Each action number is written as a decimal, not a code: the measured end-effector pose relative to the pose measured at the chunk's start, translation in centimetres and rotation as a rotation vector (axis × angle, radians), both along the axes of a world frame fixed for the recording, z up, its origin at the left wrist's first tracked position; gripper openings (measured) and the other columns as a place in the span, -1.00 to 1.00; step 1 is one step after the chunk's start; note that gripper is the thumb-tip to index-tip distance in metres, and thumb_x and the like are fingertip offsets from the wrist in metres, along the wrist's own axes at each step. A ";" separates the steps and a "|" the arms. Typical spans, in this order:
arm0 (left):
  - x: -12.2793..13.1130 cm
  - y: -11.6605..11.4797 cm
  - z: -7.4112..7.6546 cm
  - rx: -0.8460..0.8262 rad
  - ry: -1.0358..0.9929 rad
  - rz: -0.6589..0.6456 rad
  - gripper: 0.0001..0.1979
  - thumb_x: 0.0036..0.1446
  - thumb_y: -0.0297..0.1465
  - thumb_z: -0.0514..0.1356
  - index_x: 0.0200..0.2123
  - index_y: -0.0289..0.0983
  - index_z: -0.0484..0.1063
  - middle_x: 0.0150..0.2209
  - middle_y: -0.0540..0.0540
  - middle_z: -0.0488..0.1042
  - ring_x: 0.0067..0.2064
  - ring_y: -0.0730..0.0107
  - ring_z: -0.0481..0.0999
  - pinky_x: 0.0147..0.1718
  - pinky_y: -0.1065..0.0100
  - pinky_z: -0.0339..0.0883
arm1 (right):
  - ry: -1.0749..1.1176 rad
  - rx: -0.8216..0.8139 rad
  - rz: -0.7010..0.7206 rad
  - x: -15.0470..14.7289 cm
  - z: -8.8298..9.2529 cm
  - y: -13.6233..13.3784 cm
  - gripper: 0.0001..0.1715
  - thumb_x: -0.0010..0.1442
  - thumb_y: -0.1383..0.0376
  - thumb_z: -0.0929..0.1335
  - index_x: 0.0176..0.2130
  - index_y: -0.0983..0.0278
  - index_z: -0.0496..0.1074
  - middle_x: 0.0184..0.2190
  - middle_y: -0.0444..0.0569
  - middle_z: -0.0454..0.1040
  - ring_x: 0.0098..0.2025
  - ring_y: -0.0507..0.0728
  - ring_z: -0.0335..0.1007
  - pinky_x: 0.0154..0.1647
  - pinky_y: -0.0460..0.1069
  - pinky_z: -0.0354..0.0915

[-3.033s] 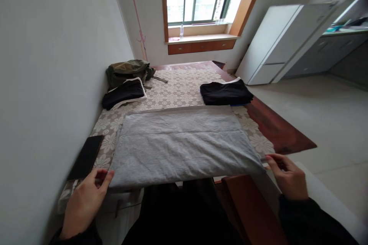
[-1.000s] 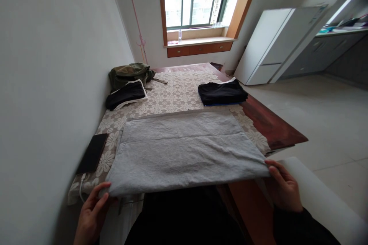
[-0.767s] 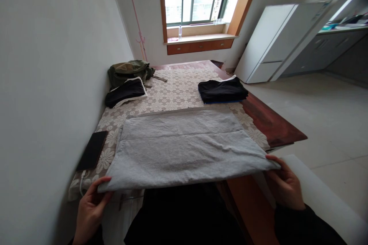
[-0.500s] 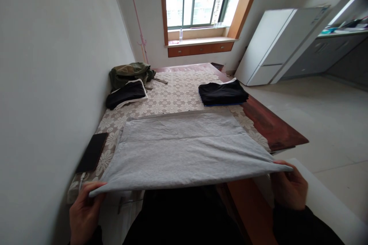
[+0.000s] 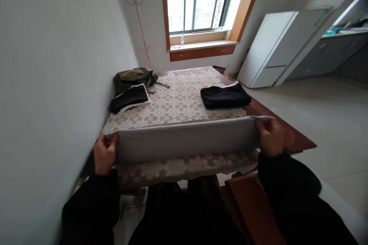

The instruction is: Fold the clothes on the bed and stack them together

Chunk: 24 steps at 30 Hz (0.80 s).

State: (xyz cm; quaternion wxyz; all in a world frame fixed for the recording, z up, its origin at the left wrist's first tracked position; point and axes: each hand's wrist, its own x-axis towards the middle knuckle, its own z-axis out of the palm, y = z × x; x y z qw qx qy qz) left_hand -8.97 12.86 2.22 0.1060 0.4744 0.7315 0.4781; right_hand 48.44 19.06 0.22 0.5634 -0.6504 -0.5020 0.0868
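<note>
A grey garment (image 5: 184, 139) lies across the near part of the table, folded over on itself into a narrow band. My left hand (image 5: 105, 155) grips its left corner, fingers pinched on the cloth. At the other end my right hand (image 5: 268, 136) is closed on the right corner. Both corners are held up over the far edge of the fold. A strip of flowered lace tablecloth (image 5: 178, 168) shows in front of the garment.
A folded black garment (image 5: 225, 97) lies at the far right of the table. A black-and-white garment (image 5: 130, 98) and an olive bag (image 5: 132, 77) sit far left by the wall. A brown chair (image 5: 247, 206) stands at my right knee. A white fridge (image 5: 276, 46) stands right.
Both hands lifted the near edge of the grey garment and carried it away from me, folding it over the far half. The phone at the left is now hidden by my arm.
</note>
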 end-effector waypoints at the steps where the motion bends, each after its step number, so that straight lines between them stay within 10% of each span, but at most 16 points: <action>1: 0.2 2.1 -0.1 -0.078 0.110 0.032 -0.70 0.20 -0.10 0.18 -0.21 -0.21 0.43 -0.30 -0.11 0.57 -0.20 0.09 0.57 -0.15 0.21 0.43 | -0.044 -0.054 -0.004 -0.3 0.1 1.7 -0.58 0.20 -0.02 0.36 -0.13 0.24 0.46 -0.24 0.11 0.58 -0.17 0.30 0.54 -0.09 0.17 0.42; 5: 2.0 7.0 -1.5 -0.421 0.404 0.072 -0.67 0.34 -0.23 0.07 0.02 -0.29 0.44 -0.21 -0.32 0.62 -0.11 -0.11 0.62 -0.16 0.13 0.40 | -0.328 -0.409 -0.001 -1.8 -0.9 6.0 -0.68 0.29 0.16 0.31 -0.05 0.27 0.49 -0.19 0.19 0.62 -0.13 0.32 0.56 -0.12 0.11 0.36; 11: 2.7 6.8 -2.6 -0.522 0.560 0.071 -0.54 0.41 -0.16 0.02 0.22 -0.29 0.32 -0.11 -0.39 0.63 -0.06 -0.19 0.64 -0.17 0.11 0.41 | -0.628 -0.675 -0.031 -2.3 -2.4 6.5 -0.60 0.41 0.18 0.25 0.14 0.25 0.43 -0.14 0.25 0.63 -0.11 0.34 0.58 -0.18 0.08 0.30; 19: 3.0 6.1 -1.3 -0.526 0.607 0.009 -0.43 0.44 -0.20 -0.01 0.40 -0.32 0.14 0.00 -0.41 0.61 -0.02 -0.18 0.63 -0.08 0.04 0.44 | -0.698 -0.700 -0.011 -2.3 -1.4 6.3 -0.55 0.45 0.14 0.20 0.17 0.27 0.41 -0.09 0.26 0.61 -0.09 0.37 0.56 -0.15 0.13 0.33; 24: 6.0 3.8 -1.3 -0.301 0.802 -0.092 -0.31 0.43 -0.17 0.02 0.46 -0.45 0.07 0.38 -0.48 0.29 0.39 -0.31 0.26 0.26 -0.18 0.25 | -0.890 -0.341 0.022 -6.2 -0.3 3.1 -0.39 0.38 0.15 0.28 0.32 0.34 0.30 0.30 0.35 0.36 0.27 0.49 0.31 0.17 0.30 0.28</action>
